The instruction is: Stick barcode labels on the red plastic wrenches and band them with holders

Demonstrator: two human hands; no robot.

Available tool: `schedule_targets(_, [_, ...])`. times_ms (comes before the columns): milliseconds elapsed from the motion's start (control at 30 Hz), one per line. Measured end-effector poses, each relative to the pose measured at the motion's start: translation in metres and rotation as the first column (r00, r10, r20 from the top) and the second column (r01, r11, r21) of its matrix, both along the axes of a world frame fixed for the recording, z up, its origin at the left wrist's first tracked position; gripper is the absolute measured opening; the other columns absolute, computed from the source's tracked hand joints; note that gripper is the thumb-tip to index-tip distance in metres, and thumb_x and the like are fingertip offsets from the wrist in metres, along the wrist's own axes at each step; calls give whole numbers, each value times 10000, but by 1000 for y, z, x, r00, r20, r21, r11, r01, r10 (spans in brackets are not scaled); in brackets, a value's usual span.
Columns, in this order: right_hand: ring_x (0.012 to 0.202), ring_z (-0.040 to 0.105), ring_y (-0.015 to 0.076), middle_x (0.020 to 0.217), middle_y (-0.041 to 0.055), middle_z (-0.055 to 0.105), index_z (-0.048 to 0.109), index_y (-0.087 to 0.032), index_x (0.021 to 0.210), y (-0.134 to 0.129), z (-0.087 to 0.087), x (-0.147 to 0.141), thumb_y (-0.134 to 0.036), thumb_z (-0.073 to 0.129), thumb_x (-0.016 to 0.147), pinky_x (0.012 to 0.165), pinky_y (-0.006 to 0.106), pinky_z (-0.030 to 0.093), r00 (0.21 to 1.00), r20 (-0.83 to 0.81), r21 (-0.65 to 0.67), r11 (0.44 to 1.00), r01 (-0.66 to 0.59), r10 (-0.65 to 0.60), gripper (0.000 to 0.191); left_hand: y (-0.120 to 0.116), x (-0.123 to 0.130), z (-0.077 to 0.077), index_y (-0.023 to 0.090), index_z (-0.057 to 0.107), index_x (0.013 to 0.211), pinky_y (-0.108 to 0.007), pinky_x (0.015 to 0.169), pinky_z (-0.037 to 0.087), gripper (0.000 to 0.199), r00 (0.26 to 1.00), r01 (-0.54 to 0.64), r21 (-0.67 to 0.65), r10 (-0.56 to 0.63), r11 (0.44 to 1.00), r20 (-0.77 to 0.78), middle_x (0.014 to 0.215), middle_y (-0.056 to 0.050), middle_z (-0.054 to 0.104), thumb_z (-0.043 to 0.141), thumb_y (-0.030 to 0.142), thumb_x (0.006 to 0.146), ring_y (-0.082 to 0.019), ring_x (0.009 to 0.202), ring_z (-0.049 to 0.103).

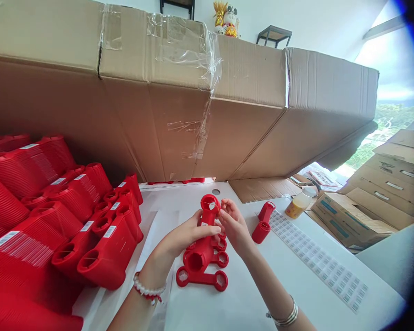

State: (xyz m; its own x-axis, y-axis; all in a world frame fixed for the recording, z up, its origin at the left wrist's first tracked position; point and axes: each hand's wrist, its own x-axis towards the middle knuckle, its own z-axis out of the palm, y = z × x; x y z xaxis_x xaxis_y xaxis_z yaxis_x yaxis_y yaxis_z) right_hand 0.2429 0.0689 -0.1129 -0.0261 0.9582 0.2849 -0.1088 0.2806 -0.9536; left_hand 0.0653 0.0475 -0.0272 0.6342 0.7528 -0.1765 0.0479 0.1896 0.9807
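Red moulded part (202,255) held by left hand (189,234) and right hand (232,225).
Fingers (224,212) closed on it; ribbed cases (69,239) stacked at 9 o'clock, two red pieces (264,223) at 3 o'clock.

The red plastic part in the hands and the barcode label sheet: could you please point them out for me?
Red plastic part (207,198): head view, on the rim of its upper ring.
Barcode label sheet (317,259): head view, on its middle.

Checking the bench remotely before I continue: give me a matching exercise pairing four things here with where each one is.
Things:
1 left hand
2 barcode label sheet
3 bottle with yellow contents
4 ribbed red containers

Places:
A flat on the white table, at the right
B wrapped round a red plastic part
C beside a cardboard box
D stacked at the table's left

Pairs: 1-B, 2-A, 3-C, 4-D
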Motion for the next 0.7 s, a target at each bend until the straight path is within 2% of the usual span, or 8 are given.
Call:
schedule_targets(200, [1140,562,235,1188,61,494,494,-301,1215,-19,2,13,-440,619,944,1032,429,502,989,118,40,996,83,-87,329,12,6,-24,221,560,1225,-433,911,557,391,999,38,-64,-39,997,-13,1124,-102,670,658,441,916,-261,1034,701])
schedule_targets(300, [1409,433,283,1446,67,463,506,-339,1330,-38,16,28,-353,752,858,1213,479,353,973,229,113,994,5,-30,533,16,9,-31,194,657,1065,-421,905,546,367,975,213,-75,-216,974,-42,973,-75,700,801,410,805,-243,932,699])
schedule_targets(333, [1437,424,293,1488,69,465,486,-350,1380,-45,20,33,-350,745,869,1219,489,352,939,345,139,989,-47,-4,573,15,11,-33,181,683,979,-422,883,548,349,954,291,-94,-296,952,-42,904,-71,706,842,401,758,-239,870,696])
schedule_targets(433, [1189,653,299,1298,84,649,557,-327,1324,-56,24,46,-401,732,888,970,422,584,864,496,71,987,-141,88,475,7,23,-38,186,719,864,-452,831,550,371,892,445,-175,-452,878,-4,781,-59,704,898,435,654,-239,747,674])
schedule_targets(500, [967,723,273,1136,80,714,619,-297,1228,-55,23,51,-451,710,893,787,367,632,881,474,128,988,-86,15,380,2,33,-44,178,746,864,-511,904,530,442,874,482,-230,-484,845,54,743,-75,704,865,541,641,-276,753,687])
schedule_targets(567, [832,727,254,1022,73,738,652,-283,1166,-49,22,51,-474,701,891,655,332,621,886,457,166,986,4,-80,339,-2,40,-50,184,741,920,-562,936,516,590,895,446,-273,-418,852,157,824,-101,717,743,710,652,-345,860,718])
schedule_targets(633, [731,702,243,906,59,734,673,-269,1132,-41,24,48,-512,694,876,540,310,575,882,438,188,977,99,-174,354,-5,38,-56,180,718,1027,-609,967,486,769,930,340,-284,-276,896,243,989,-152,732,510,851,713,-395,990,713])
schedule_targets(700, [700,679,233,863,49,724,688,-249,1073,-35,29,41,-567,693,847,527,302,548,871,405,209,955,209,-279,390,-11,27,-57,158,676,1124,-671,1009,434,917,942,196,-286,-100,938,320,1134,-214,718,293,903,752,-438,1090,683])
